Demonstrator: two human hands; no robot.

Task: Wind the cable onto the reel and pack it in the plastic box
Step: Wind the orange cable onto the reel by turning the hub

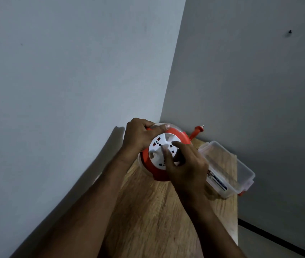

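Note:
An orange cable reel (175,135) with a white socket face (159,146) is held above the far end of a wooden table (157,211). My left hand (140,135) grips the reel's upper left rim. My right hand (187,164) rests on the white face, fingers curled around its winding part. The orange cable end with its plug (198,130) sticks out behind the reel at the upper right. A clear plastic box (228,168), open and with nothing in it, lies on the table right of the reel.
Two grey walls meet in a corner just behind the reel. The narrow table runs from the corner toward me, its right edge just past the box. A dark strip (278,239) runs along the floor at the lower right.

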